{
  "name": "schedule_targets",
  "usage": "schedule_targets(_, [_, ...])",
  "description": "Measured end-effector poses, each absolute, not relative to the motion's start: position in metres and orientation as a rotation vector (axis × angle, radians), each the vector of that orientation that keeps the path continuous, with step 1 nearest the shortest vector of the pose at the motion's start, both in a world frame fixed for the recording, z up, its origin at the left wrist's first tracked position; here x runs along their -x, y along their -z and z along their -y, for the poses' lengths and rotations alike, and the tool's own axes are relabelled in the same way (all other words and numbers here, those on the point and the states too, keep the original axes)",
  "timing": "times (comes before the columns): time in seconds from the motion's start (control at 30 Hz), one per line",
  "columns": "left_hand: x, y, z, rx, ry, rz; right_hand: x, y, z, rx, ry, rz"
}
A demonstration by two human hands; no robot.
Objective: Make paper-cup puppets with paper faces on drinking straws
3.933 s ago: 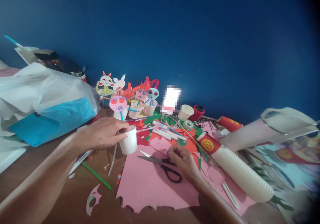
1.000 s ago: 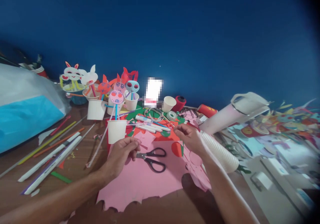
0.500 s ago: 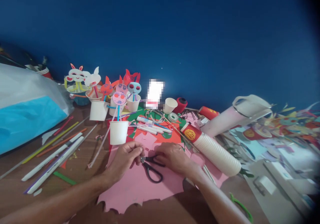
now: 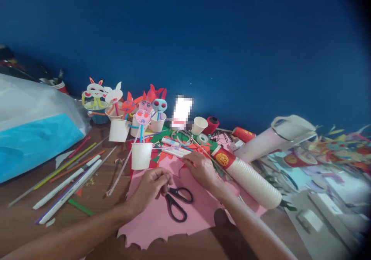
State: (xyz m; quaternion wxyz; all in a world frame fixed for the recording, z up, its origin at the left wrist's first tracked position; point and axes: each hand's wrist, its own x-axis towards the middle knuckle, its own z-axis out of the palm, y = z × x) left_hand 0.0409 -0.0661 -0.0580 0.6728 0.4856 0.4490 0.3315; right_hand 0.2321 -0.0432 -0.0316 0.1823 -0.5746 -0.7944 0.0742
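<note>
My left hand [image 4: 153, 184] is closed around the blade end of black-handled scissors [image 4: 177, 206], with the two handle loops pointing right and toward me. Pink paper [image 4: 153, 227] with a scalloped near edge lies under the scissors. My right hand [image 4: 201, 169] is off the scissors, reaching over the pink paper to the white markers [image 4: 173, 151]; its fingertips are near them, and whether they touch is unclear. A white cup [image 4: 141, 156] with a pink paper face [image 4: 142, 117] on a blue stem stands beyond my left hand.
More cups with paper animal faces [image 4: 119, 130] stand at the back left. A long stack of paper cups [image 4: 252, 182] lies at the right, beside a white pitcher [image 4: 261, 142]. Loose markers [image 4: 71, 192] lie at the left, near a plastic bag [image 4: 37, 136]. Red and green paper lies behind.
My right hand has let go of the scissors and moved away toward the white markers. The scissors stay at my left hand. The whole view has shifted slightly.
</note>
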Motion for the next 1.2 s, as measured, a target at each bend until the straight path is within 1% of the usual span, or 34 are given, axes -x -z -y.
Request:
schedule_targets(0.1, [-0.040,0.058,0.066,-1.114,-0.739,-1.012,-0.225,0.040,0.029,1.693,-0.055,2.303])
schedule_targets(0.27, [-0.040,0.057,0.067,-1.139,-0.735,-0.990,-0.216,0.051,0.021,1.754,0.036,2.288])
schedule_targets(0.57, [-0.040,0.054,0.067,-1.142,-0.711,-1.000,-0.249,0.039,0.040,1.750,0.050,2.334])
schedule_targets(0.83, [-0.041,0.053,0.067,-1.170,-0.704,-0.998,-0.236,0.048,0.037,1.751,0.071,2.289])
schedule_targets(0.93, [-0.040,0.055,0.066,-1.153,-0.712,-0.991,-0.251,0.041,0.040,1.692,-0.134,2.200])
schedule_targets(1.03, [-0.039,0.056,0.065,-1.121,-0.719,-0.988,-0.274,0.028,0.047,1.663,-0.516,1.946])
schedule_targets(1.1, [-0.038,0.054,0.064,-1.113,-0.713,-0.959,-0.285,0.022,0.050,1.568,-0.729,1.774])
schedule_targets(1.2, [-0.038,0.049,0.063,-1.130,-0.679,-0.881,-0.290,0.017,0.053,1.426,-0.925,1.579])
